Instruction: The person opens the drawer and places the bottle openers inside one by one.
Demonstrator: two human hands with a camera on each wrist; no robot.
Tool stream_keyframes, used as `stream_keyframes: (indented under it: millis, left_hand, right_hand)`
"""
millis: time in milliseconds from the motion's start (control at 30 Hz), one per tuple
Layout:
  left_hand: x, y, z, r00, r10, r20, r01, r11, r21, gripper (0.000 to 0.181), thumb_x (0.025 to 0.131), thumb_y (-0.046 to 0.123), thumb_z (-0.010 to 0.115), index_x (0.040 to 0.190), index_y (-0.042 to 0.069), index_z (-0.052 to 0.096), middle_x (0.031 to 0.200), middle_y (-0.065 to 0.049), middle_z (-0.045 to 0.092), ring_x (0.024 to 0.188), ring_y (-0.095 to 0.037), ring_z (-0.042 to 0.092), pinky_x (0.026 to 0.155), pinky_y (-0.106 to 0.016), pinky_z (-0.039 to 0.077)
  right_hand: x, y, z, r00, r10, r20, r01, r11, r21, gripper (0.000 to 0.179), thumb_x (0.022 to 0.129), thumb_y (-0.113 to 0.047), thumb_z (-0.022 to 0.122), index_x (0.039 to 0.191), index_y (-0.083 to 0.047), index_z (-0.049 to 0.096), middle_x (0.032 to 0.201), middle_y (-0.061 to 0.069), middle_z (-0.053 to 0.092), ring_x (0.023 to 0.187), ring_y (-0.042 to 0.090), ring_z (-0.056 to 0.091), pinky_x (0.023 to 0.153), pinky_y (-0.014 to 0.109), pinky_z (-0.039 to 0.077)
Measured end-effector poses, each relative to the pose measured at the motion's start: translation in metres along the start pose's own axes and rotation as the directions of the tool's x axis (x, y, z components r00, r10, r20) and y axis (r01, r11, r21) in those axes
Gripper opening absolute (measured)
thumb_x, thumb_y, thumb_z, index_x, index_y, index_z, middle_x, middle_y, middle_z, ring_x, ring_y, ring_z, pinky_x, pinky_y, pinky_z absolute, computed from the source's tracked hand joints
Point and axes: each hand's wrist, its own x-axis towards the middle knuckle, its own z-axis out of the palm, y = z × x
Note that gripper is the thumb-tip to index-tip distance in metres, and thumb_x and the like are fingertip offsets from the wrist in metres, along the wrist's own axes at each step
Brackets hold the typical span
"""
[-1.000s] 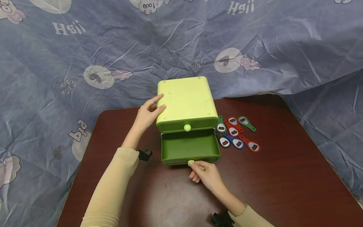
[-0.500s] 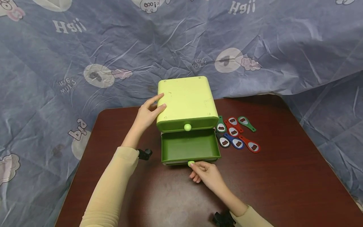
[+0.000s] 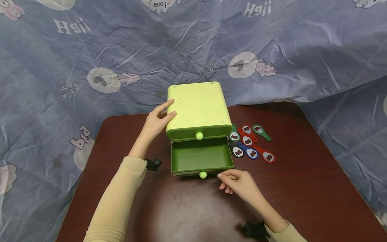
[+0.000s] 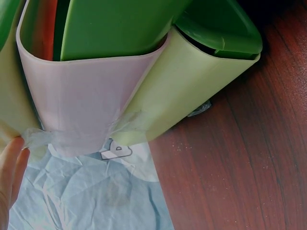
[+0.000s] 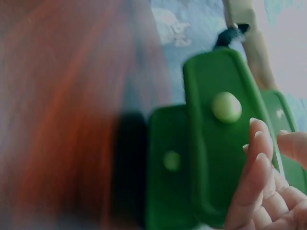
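A small drawer cabinet (image 3: pixel 196 106) with a pale yellow-green top stands at the back of the table. Below its shut top drawer, a dark green drawer (image 3: pixel 201 156) is pulled out with nothing inside. My left hand (image 3: pixel 155 122) rests on the cabinet's left side, fingertips over the top edge. In the left wrist view, those fingers (image 4: pixel 15 160) lie beside clear tape on the cabinet. My right hand (image 3: pixel 240 183) is just right of the pulled-out drawer's round knob (image 3: pixel 203 174), off it and holding nothing. The right wrist view shows a gap between thumb and fingers.
Several bottle openers lie right of the cabinet, among them a blue one (image 3: pixel 251 153), a black one (image 3: pixel 237 152) and a green one (image 3: pixel 261 132). A patterned cloth (image 3: pixel 193 43) hangs behind the dark red-brown table (image 3: pixel 305 188).
My right hand has let go of the drawer's knob and moved a little to the right. The left hand stays at the cabinet, and the drawer remains pulled out.
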Motion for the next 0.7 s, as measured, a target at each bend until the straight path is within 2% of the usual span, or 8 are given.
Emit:
stream_keyframes:
  millis: [167,300,367,533,600,633,700]
  left_hand:
    - [0.001,0.000,0.000,1.000,0.009,0.007,-0.008,1.000,-0.007,0.054,0.091,0.049,0.067,0.142,0.044,0.050,0.157,0.001,0.036,0.134,-0.023,0.051,0.102,-0.048,0.048]
    - [0.001,0.000,0.000,1.000,0.009,0.003,-0.009,1.000,-0.011,0.054,0.091,0.048,0.067,0.142,0.043,0.051,0.157,0.001,0.037,0.133,-0.022,0.053,0.101,-0.047,0.050]
    - [0.002,-0.001,0.000,1.000,0.012,0.002,-0.012,1.000,-0.016,0.054,0.091,0.047,0.067,0.142,0.042,0.051,0.156,0.001,0.037,0.132,-0.021,0.053,0.100,-0.046,0.050]
    - [0.002,-0.001,-0.001,1.000,0.013,0.002,-0.013,1.000,-0.023,0.054,0.091,0.046,0.067,0.143,0.041,0.051,0.156,0.000,0.038,0.131,-0.021,0.054,0.099,-0.045,0.051]
    - [0.001,-0.001,-0.001,1.000,0.009,0.003,-0.009,1.000,-0.022,0.054,0.091,0.046,0.067,0.143,0.041,0.051,0.156,0.000,0.038,0.131,-0.021,0.054,0.099,-0.045,0.051]
    - [0.001,-0.001,-0.001,1.000,0.006,0.004,-0.006,1.000,-0.021,0.054,0.091,0.047,0.067,0.142,0.042,0.051,0.156,0.000,0.038,0.131,-0.021,0.054,0.099,-0.045,0.051]
    - [0.001,-0.001,-0.001,1.000,0.000,0.006,0.000,1.000,-0.020,0.054,0.091,0.047,0.067,0.142,0.042,0.051,0.156,0.000,0.037,0.132,-0.021,0.054,0.099,-0.045,0.051]
  right_hand:
    - [-0.005,-0.006,-0.033,0.992,-0.050,-0.115,0.048,0.999,-0.021,0.027,0.089,-0.029,0.075,0.091,-0.002,0.072,0.072,0.004,0.073,0.058,0.013,0.064,0.056,0.029,0.055]
    - [0.002,0.000,-0.062,0.977,-0.101,-0.186,0.095,0.995,-0.042,0.029,0.092,-0.028,0.072,0.098,0.001,0.070,0.073,-0.002,0.073,0.063,0.011,0.067,0.061,0.029,0.058]
    - [0.009,0.009,-0.075,0.969,-0.119,-0.214,0.107,0.992,-0.064,0.031,0.093,-0.028,0.070,0.103,0.001,0.069,0.076,-0.004,0.074,0.067,0.007,0.069,0.064,0.026,0.058]
    - [0.032,0.040,-0.106,0.946,-0.122,-0.299,0.055,0.973,-0.224,0.038,0.093,-0.037,0.069,0.114,-0.005,0.070,0.085,-0.018,0.070,0.076,-0.008,0.064,0.067,0.014,0.051]
    - [0.040,0.053,-0.116,0.936,-0.114,-0.333,0.024,0.965,-0.262,0.040,0.092,-0.039,0.069,0.116,-0.006,0.070,0.087,-0.021,0.069,0.077,-0.014,0.060,0.065,0.013,0.049]
    - [0.044,0.059,-0.121,0.931,-0.112,-0.347,0.015,0.963,-0.271,0.041,0.092,-0.038,0.069,0.117,-0.006,0.070,0.089,-0.019,0.070,0.077,-0.017,0.059,0.064,0.013,0.048]
    - [0.051,0.070,-0.128,0.925,-0.107,-0.365,-0.002,0.958,-0.285,0.041,0.093,-0.036,0.069,0.118,-0.004,0.069,0.095,-0.007,0.074,0.076,-0.021,0.056,0.062,0.014,0.048]
